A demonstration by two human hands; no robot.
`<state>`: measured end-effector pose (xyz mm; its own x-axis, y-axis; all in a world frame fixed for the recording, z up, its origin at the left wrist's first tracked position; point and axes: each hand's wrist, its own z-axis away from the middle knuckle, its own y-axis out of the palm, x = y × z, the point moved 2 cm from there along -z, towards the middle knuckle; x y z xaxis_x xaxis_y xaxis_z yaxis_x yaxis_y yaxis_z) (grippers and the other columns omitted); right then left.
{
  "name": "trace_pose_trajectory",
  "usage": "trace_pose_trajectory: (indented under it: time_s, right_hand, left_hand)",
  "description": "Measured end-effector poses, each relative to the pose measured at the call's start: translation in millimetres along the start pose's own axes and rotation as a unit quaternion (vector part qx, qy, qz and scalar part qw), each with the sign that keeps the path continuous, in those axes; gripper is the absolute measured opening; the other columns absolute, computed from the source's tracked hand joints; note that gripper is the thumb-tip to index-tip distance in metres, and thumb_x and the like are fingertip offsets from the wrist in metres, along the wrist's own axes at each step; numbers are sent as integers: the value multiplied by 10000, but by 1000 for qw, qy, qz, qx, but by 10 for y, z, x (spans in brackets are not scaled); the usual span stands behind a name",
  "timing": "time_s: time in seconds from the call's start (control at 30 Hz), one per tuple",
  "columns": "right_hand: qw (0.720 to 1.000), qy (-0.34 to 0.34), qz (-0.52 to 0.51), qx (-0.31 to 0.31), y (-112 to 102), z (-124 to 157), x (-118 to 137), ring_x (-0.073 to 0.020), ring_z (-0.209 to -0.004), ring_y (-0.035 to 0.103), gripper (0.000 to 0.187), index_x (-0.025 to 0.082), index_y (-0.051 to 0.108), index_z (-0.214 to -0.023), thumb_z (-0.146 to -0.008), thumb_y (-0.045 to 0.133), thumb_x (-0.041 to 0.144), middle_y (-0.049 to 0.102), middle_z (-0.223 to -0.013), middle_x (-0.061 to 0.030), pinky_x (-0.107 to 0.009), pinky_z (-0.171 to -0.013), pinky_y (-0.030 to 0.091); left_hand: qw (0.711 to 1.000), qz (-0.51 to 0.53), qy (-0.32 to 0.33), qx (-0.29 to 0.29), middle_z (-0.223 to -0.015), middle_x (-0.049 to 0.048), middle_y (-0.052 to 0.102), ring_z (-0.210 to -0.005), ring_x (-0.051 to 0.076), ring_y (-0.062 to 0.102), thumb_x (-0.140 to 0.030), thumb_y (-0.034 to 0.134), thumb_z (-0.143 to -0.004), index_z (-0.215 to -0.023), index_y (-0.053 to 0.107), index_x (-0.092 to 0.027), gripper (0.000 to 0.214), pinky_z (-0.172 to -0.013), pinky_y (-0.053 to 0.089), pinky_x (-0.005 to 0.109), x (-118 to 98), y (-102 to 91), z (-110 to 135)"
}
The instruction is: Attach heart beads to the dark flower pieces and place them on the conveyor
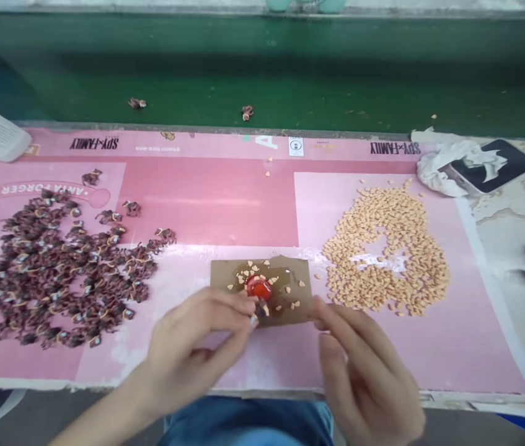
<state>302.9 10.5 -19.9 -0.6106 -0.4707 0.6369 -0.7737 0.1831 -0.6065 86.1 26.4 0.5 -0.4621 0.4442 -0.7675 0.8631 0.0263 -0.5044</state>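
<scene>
right hand (364,378), fingers spread, beside cardboard (225,272); left hand (192,353) pinches a dark bit (260,308) (above a red blob (258,287)).

Your left hand (192,350) and right hand (364,371) flank the near edge of the cardboard sheet (262,275), and the red cap (258,287) on it stands in the way of any pass across its middle. Forward, you can pass over the pink printed mat (211,204) between the dark brown clusters (57,266) and the tan pellets (383,248), which block sideways sweeps. Beyond the pellets sits a crumpled white cloth (448,167). What lies under your left fingertips (248,303) is probably another small obstacle, but the view there is poor.
</scene>
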Motion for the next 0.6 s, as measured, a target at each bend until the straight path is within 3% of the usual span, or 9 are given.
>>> trace_pose_trajectory:
  time_s: [0.1, 0.17, 0.2, 0.27, 0.33, 0.4, 0.53, 0.6]
  right_hand:
    - [997, 14, -9, -78, -190, 120, -273, -200, -849, 742, 537, 260, 684, -1380, -914, 628, -2, 758, -1093, -73, -310, -693, 633]
    - [994, 9, 1, -110, -295, 188, -440, -215, -835, 742, 520, 264, 719, -1331, -896, 648, -12, 769, -1060, -69, -321, -665, 623]
    - [993, 10, 10, -120, -338, 215, -515, -222, -832, 741, 488, 260, 736, -1298, -897, 653, -6, 774, -1039, -69, -326, -657, 619]
    - [991, 19, 32, -128, -408, 264, -652, -233, -831, 742, 389, 244, 761, -1219, -914, 654, 26, 783, -1005, -72, -336, -665, 616]
    - [989, 27, 53, -134, -462, 313, -770, -226, -823, 746, 277, 221, 773, -1138, -940, 648, 75, 784, -985, -77, -329, -678, 614]
    - [989, 31, 69, -126, -496, 367, -872, -220, -827, 755, 200, 203, 775, -1084, -958, 641, 124, 785, -975, -80, -320, -703, 617]
    - [990, 43, 59, -119, -487, 460, -986, -230, -846, 764, 159, 207, 767, -1031, -967, 629, 159, 793, -960, -77, -327, -703, 622]
    - [987, 61, 33, -142, -454, 477, -974, -234, -842, 758, 151, 211, 766, -1006, -965, 633, 153, 792, -937, -72, -333, -688, 614]
  left_hand:
    - [999, -17, -8, 51, -889, 9, 791, -813, 149, 793, -68, 689, -895, -884, 635, -219, 161, -725, 664, 212, 201, -35, -393]
    - [996, -20, -46, 69, -897, 23, 791, -807, 174, 785, -131, 721, -877, -861, 641, -213, 116, -736, 663, 270, 432, 7, -790]
    - [994, -29, -79, 63, -906, 31, 790, -827, 188, 782, -153, 738, -863, -870, 644, -208, 110, -779, 661, 304, 571, 46, -1023]
    - [986, -81, -145, -4, -926, 24, 785, -904, 202, 771, -131, 751, -825, -939, 631, -206, 183, -870, 631, 336, 865, 127, -1521]
    - [980, -118, -156, -48, -955, 25, 785, -1011, 221, 752, -113, 715, -849, -1102, 616, -205, 287, -980, 581, 382, 1137, 211, -1992]
    - [970, -155, -168, -79, -985, 46, 783, -1067, 247, 734, -108, 690, -878, -1121, 621, -187, 265, -1057, 530, 443, 1389, 247, -2354]
    - [951, -225, -193, -84, -1059, 85, 756, -1095, 263, 707, -192, 690, -955, -1057, 680, -147, 113, -1073, 510, 528, 1775, 164, -2675]
    - [948, -250, -188, -61, -1137, 87, 732, -1097, 259, 697, -325, 693, -987, -1076, 701, -143, 203, -1027, 546, 509, 1892, 97, -2715]
